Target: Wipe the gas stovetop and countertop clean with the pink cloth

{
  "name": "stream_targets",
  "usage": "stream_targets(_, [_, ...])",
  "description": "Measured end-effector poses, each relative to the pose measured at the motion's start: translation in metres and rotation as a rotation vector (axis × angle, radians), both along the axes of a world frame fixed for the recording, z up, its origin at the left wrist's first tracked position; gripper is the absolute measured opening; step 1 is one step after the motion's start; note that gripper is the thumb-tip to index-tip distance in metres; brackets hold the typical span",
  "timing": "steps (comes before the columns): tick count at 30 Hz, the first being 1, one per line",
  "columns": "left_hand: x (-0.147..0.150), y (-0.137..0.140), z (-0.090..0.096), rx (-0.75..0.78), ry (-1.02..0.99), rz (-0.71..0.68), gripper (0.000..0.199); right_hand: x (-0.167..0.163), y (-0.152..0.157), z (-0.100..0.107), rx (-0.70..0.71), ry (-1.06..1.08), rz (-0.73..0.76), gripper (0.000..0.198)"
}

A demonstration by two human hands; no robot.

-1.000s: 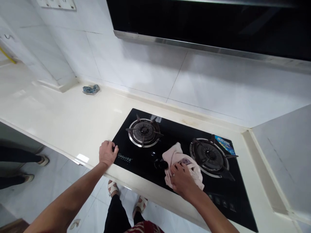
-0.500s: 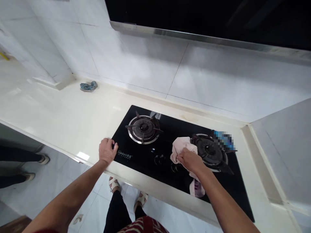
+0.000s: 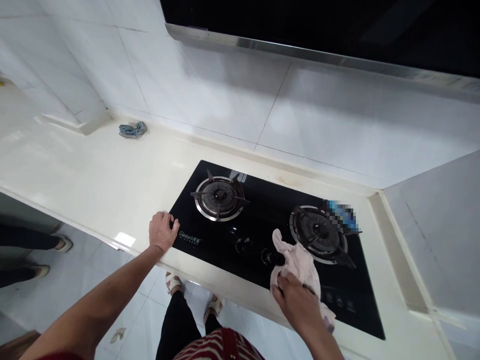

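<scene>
A pale pink cloth [image 3: 300,262] lies bunched over the front right of the black glass gas stove [image 3: 258,210], beside the control knobs [image 3: 245,245]. My right hand [image 3: 296,297] is closed on the cloth and presses it down near the stove's front edge. Part of the cloth hangs out past my wrist. At the stove's left edge, my left hand [image 3: 162,231] is closed with curled fingers, its thumb against the glass. The left burner [image 3: 219,196] and the right burner [image 3: 318,230] both carry dark pan supports.
A crumpled blue-grey cloth [image 3: 133,130] rests on the cream counter [image 3: 93,165] near the wall. A blurred blue object [image 3: 343,215] sits behind the right burner. A dark range hood [image 3: 318,30] hangs overhead. Another person's legs [image 3: 30,245] stand at left.
My right hand has pulled the pink cloth from beside the right burner toward the stove's front edge. My left hand stays at the left edge. The view has shifted slightly.
</scene>
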State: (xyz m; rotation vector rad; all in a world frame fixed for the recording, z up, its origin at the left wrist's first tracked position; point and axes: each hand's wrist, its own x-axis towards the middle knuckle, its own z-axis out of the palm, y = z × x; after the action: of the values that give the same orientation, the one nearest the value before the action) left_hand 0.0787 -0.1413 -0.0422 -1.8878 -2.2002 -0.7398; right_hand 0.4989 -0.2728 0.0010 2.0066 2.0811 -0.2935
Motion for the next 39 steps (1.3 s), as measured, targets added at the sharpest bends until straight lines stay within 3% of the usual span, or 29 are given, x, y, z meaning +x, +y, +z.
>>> stream_targets(4, [0.000,0.000,0.000,-0.016,0.019,0.009,0.015,-0.029,0.005,-0.009,0.023,0.170,0.005,0.034])
stream_targets(7, [0.000,0.000,0.000,-0.019,0.023,0.008,0.016,-0.041,0.020,-0.015,0.053,0.504,-0.039,0.037])
stream_targets(10, [0.000,0.000,0.001,-0.022,0.013,0.010,0.015,-0.047,0.041,-0.020,0.100,0.866,-0.243,0.049])
stream_targets(13, [0.000,-0.001,0.003,-0.029,0.002,0.011,0.015,-0.048,0.059,-0.021,0.096,1.059,-0.440,0.060])
stream_targets(16, [0.001,-0.001,0.005,-0.035,0.004,0.010,0.014,-0.047,0.061,-0.017,0.071,1.123,-0.445,0.055])
stream_targets(21, [0.001,-0.001,0.004,-0.027,0.004,0.005,0.015,-0.025,0.019,-0.003,0.287,1.060,-0.280,0.041])
stream_targets(24, [0.000,0.000,0.002,-0.011,0.008,-0.001,0.015,0.014,-0.004,-0.009,0.472,0.833,-0.430,0.046])
stream_targets(26, [0.000,0.000,0.001,-0.008,0.011,-0.003,0.015,0.045,-0.007,-0.019,0.483,0.681,-0.544,0.056])
stream_targets(28, [-0.001,0.001,0.001,-0.007,0.011,-0.006,0.015,0.068,0.003,-0.026,0.402,0.559,-0.572,0.064])
stream_targets(30, [-0.001,0.001,0.002,-0.007,0.008,-0.011,0.015,0.075,0.022,-0.026,0.313,0.454,-0.499,0.067])
stream_targets(34, [-0.001,0.001,0.003,-0.003,0.004,-0.012,0.015,0.049,0.075,-0.010,0.191,0.333,-0.192,0.066])
stream_targets(39, [-0.001,0.001,0.002,0.002,0.010,-0.020,0.015,0.013,0.120,0.001,0.075,0.332,0.003,0.068])
